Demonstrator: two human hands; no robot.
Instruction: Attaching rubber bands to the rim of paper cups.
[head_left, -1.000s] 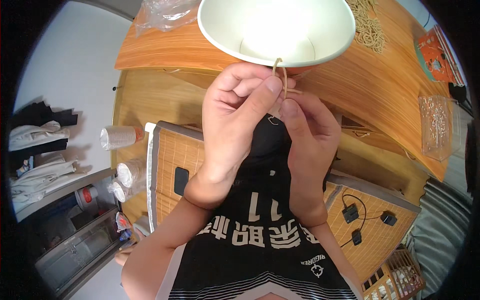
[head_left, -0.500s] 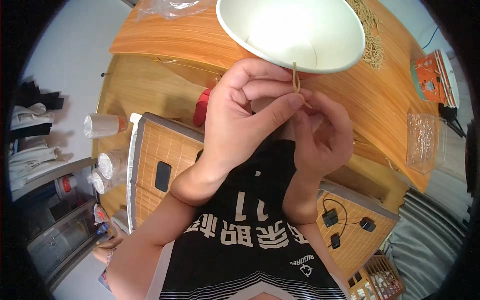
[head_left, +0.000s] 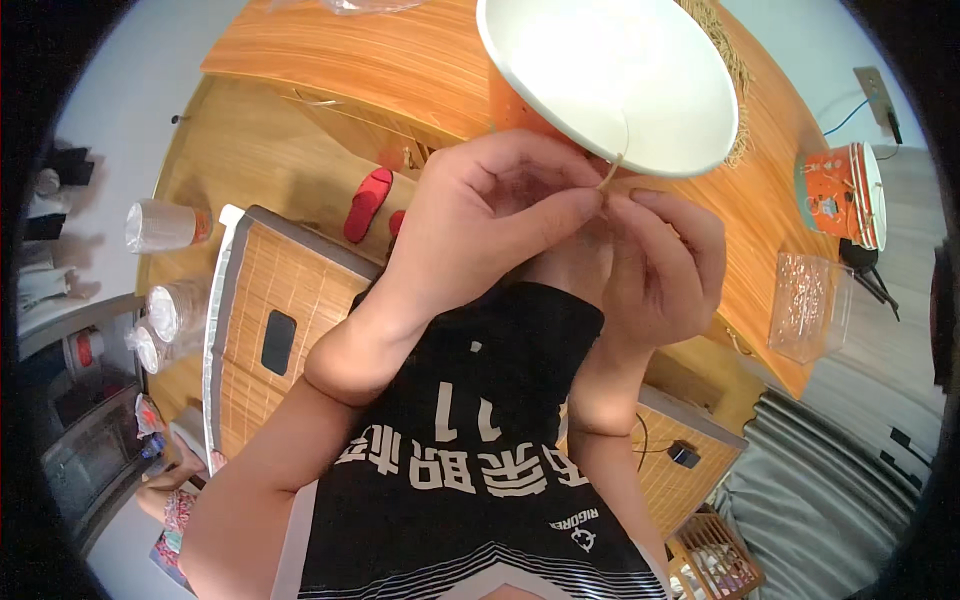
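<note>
A large paper bucket (head_left: 620,85), white inside and orange outside, leans with its mouth tilted toward me at the table edge. A thin tan cord (head_left: 612,175) runs over its near rim, with a fine strand of it showing inside. My left hand (head_left: 505,205) is closed just below the rim, thumb and fingertips pinching the cord. Right beside it, my right hand (head_left: 665,260) also pinches at the cord's lower end, its other fingers curled. Where the cord enters the bucket wall is partly hidden by my fingers.
More tan cords (head_left: 738,70) lie behind the bucket on the wooden table (head_left: 400,70). To the right are stacked orange buckets (head_left: 835,195) and a clear plastic box (head_left: 810,305) of small shiny pieces. A phone (head_left: 279,342) rests on the mat at left, near a red slipper (head_left: 369,205).
The cord's loop at the rim has been drawn into a tighter, slanted line. My hands remain pinched together. The bucket sits slightly further right and more tilted in view, and the whole view has shifted.
</note>
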